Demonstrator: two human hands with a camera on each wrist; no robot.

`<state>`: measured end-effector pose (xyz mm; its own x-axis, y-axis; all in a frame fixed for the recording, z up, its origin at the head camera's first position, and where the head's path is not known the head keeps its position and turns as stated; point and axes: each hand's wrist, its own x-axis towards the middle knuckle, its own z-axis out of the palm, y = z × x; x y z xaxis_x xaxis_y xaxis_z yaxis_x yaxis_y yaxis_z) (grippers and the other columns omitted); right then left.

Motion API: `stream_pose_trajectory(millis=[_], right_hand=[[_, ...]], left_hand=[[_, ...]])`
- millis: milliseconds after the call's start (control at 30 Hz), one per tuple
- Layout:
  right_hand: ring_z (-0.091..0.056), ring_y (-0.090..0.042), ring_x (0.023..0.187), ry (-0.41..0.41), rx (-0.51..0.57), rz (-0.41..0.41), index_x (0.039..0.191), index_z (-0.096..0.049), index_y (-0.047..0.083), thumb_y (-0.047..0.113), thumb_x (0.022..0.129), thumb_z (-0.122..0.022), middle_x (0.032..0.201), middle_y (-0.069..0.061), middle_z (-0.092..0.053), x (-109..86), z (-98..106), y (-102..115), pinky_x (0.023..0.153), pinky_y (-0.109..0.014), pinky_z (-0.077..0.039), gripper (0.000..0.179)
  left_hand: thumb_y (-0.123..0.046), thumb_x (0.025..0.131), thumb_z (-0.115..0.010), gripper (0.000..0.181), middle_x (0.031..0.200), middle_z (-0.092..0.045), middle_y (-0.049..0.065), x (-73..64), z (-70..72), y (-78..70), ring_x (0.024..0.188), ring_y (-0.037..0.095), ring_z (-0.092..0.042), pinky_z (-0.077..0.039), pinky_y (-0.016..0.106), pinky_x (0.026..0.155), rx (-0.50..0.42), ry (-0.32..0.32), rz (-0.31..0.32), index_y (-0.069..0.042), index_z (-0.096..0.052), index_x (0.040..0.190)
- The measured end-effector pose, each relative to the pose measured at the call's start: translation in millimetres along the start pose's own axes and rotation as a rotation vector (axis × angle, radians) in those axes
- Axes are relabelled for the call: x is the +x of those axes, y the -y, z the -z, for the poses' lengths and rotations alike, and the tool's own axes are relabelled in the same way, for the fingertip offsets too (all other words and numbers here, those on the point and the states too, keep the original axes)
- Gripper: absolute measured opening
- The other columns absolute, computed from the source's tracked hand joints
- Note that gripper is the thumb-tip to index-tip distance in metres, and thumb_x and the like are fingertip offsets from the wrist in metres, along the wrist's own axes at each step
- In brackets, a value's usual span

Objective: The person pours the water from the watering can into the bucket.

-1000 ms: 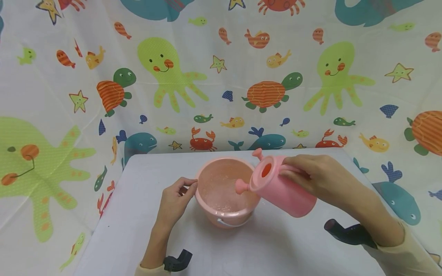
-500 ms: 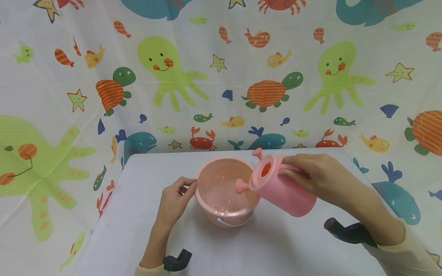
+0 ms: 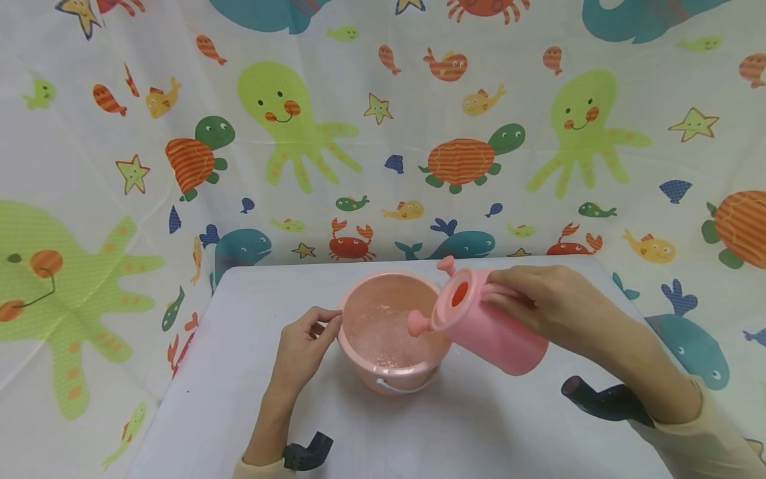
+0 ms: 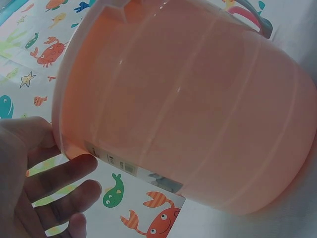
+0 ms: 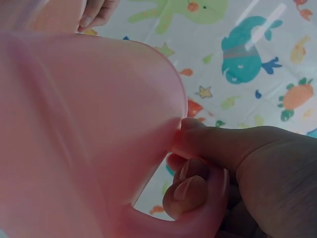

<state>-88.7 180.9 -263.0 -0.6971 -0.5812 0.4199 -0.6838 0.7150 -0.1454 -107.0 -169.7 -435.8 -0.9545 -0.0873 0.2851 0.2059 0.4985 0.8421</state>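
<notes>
A pink bucket point(image 3: 371, 303) with a white handle point(image 3: 397, 388) stands upright on the table, with rippling water point(image 3: 383, 342) inside. My left hand point(image 3: 302, 346) pinches its left rim; in the left wrist view the other fingers point(image 4: 62, 210) spread beside the outer wall. To the right, my right hand point(image 3: 550, 299) grips the handle point(image 5: 198, 223) of a pink watering can point(image 3: 503, 339). The can tilts left, and its sprinkler spout point(image 3: 418, 323) hangs over the bucket's opening. Through the can's top hole point(image 3: 459, 294) an orange-red inside shows. Any falling stream is too faint to make out.
A white cloth covers the table point(image 3: 239, 319). Behind and beside it hangs a curtain point(image 3: 383, 146) printed with sea animals. Black wrist mounts point(image 3: 308, 452) sit on both forearms. A printed label point(image 4: 133, 168) is stuck on the bucket's side.
Both hands, the bucket and the watering can stay almost in place. The water surface ripples differently, and the head view shifts slightly.
</notes>
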Motion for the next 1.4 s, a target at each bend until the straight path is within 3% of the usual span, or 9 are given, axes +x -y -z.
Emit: stream_pose_trajectory(millis=[900,1400], right_hand=[[-0.058,-0.001,0.071,-0.001,-0.018,0.045,0.099,-0.072,0.020,0.016,0.076,-0.086,0.081,0.010,-0.068,2.6,1.7,0.2,0.062,-0.021,-0.055,0.028],[-0.060,-0.003,0.072,0.054,-0.008,-0.011,0.101,-0.072,0.019,0.017,0.079,-0.084,0.083,0.009,-0.070,4.1,3.4,3.5,0.064,-0.022,-0.056,0.025]], left_hand=[[-0.034,0.096,-0.067,0.023,0.097,-0.077,0.000,0.2,-0.1,-1.8,0.077,0.014,-0.061,-0.050,0.023,0.061,-0.001,0.007,0.009,-0.016,-0.074,0.108],[-0.035,0.096,-0.066,0.023,0.097,-0.078,0.000,-0.3,0.2,-2.8,0.077,0.014,-0.061,-0.050,0.022,0.062,-0.003,0.006,0.009,-0.016,-0.074,0.108]])
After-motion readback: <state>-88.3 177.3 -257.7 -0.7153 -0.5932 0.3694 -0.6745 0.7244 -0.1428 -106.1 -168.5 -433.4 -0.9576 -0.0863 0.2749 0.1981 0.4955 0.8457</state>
